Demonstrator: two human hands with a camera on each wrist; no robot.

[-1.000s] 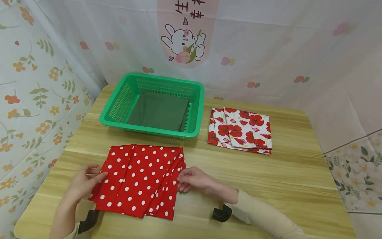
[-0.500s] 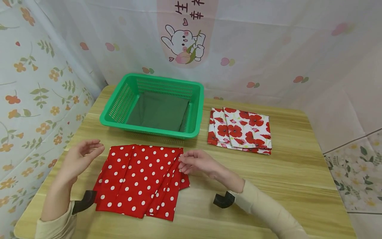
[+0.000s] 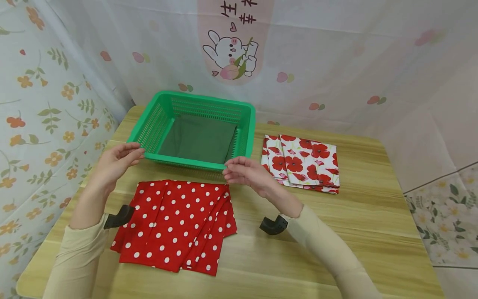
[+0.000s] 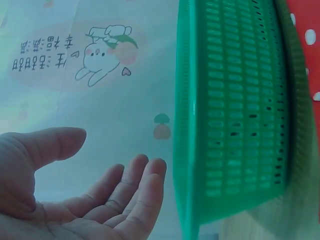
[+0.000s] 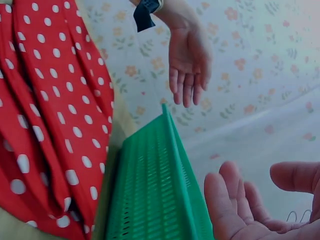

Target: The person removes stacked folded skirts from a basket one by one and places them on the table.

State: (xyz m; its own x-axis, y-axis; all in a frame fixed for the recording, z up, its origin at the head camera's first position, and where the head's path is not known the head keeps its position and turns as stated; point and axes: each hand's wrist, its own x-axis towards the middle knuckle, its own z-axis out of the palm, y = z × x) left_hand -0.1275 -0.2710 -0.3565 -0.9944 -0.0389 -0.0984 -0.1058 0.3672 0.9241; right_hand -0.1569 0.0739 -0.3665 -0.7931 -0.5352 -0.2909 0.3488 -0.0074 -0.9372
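My left hand (image 3: 117,164) hovers at the near left corner of the green plastic basket (image 3: 186,161), its fingers relaxed and holding nothing. At the basket's near right corner is my right hand (image 3: 246,174), also relaxed with nothing in it. The left wrist view has the left hand (image 4: 105,200) with thumb and fingers spread apart beside the basket's rim (image 4: 192,115). A dark green folded cloth (image 3: 199,139) lies in the basket. Nearer to me, a red cloth with white dots (image 3: 175,224) lies folded on the table, its right side in uneven layers.
A folded white cloth with red poppies (image 3: 302,162) lies right of the basket on the wooden table (image 3: 336,241). Behind the table hangs a white printed curtain (image 3: 317,62). Another patterned sheet (image 3: 48,104) hangs on the left.
Both hands have left the sides of the red dotted cloth and moved forward to the basket's near corners. A corner of the cloth's lower layer now sticks out at its right.
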